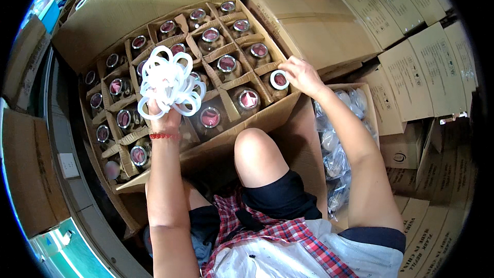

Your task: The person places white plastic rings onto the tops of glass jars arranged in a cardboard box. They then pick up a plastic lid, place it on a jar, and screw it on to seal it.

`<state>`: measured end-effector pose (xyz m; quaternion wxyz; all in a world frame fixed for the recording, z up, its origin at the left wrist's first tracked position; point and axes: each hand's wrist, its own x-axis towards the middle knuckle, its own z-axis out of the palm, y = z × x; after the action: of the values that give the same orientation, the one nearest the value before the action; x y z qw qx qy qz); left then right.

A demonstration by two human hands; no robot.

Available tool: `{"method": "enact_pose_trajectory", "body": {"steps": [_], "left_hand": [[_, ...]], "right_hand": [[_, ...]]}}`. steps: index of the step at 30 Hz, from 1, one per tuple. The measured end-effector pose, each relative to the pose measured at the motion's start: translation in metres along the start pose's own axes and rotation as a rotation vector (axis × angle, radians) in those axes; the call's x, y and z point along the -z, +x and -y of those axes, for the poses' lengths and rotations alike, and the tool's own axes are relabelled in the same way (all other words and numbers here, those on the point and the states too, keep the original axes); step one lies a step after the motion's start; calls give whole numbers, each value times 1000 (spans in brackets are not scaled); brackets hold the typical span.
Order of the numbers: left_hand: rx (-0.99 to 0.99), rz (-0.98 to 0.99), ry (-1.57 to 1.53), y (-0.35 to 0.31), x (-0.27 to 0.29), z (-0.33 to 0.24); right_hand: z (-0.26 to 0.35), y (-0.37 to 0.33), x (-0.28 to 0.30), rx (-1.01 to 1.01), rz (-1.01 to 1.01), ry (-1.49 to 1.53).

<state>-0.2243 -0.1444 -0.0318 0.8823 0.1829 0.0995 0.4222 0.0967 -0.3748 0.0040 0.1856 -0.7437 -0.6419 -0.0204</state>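
Stacked cardboard cartons point(319, 25) border an open, partitioned box point(280, 110) containing glass jars point(210, 35). Left hand point(167, 119): grip closed around a bunch of white rings point(172, 85), positioned above the box. Right hand point(305, 77): grip narrow, pinching a single white ring point(272, 80) at the mouth of the near right corner jar point(280, 80).

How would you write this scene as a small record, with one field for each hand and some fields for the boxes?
Left hand: closed around a bunch of white rings
Right hand: fingers at the edge of a single ring, over the mouth of the corner bottle; firmness of grip unclear
Divided box: open, with bottles in cardboard cells
Bottle tops: silvery rims, pink showing in many
Side box: open, holding plastic-wrapped items; their kind unclear
Closed carton: beyond the right hand
Left wrist: red bracelet
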Motion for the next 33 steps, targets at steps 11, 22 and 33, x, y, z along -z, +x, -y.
{"method": "enact_pose_trajectory", "body": {"steps": [11,22,33], "left_hand": [[7,-56,48,3,5,11],[18,-60,-6,5,0,12],[-45,55,-75,3,15,25]], "right_hand": [[3,-10,-14,-100,30,-170],[26,-16,-6,13,-83,-278],[171,65,-34,359,-311,163]]}}
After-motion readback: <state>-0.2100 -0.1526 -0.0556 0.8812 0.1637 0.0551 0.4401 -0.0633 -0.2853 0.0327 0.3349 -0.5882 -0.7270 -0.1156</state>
